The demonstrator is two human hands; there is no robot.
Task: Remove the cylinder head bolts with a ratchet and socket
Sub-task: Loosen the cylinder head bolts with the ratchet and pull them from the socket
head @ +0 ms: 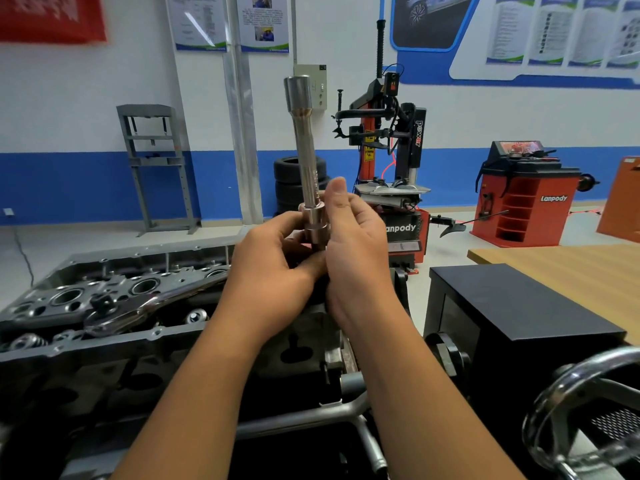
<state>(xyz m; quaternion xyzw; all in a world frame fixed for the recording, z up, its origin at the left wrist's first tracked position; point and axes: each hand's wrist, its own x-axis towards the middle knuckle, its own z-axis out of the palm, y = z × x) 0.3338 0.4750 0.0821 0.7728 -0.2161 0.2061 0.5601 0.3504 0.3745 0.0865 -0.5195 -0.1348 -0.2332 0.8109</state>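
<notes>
Both hands meet in mid-air above the near end of the engine head [104, 299]: the left hand [273, 265] and the right hand [356, 251] each curl their fingers round the lower end of a long, upright steel extension bar [308, 161], where a short socket [316, 223] sits. The ratchet [138, 310] lies loose on top of the engine head, left of the hands, not yet joined to the bar. Judging by this, the tool is only being assembled, and no bolt appears to have been loosened.
</notes>
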